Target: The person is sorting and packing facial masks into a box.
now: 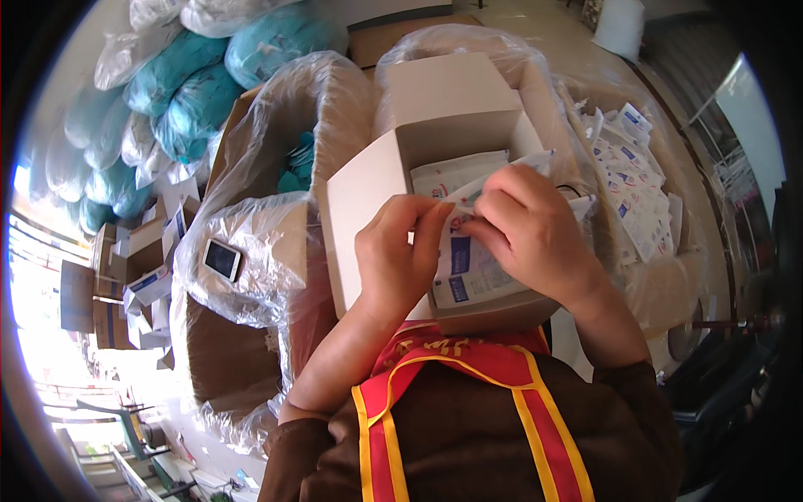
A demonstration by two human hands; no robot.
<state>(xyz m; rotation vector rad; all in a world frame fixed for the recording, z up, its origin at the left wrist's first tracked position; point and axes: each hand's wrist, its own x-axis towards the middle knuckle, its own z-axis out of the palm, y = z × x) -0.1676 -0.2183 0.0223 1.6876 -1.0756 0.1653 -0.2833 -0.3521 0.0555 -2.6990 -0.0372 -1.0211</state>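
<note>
An open white cardboard box (368,209) stands in front of me with its flaps up. Flat white packets (468,276) with blue print lie stacked inside it. My left hand (400,255) pinches the upper edge of the top packet with thumb and fingers. My right hand (531,234) grips the same packet from the right, its fingers curled over the edge. Both hands hover over the box's near half. More white packets (456,171) show deeper in the box.
A carton lined with clear plastic (268,243) stands to the left, a small dark-screened device (222,259) resting on the plastic. Loose white and blue packets (631,180) fill a plastic-lined carton to the right. Bagged teal bundles (180,92) pile up at far left.
</note>
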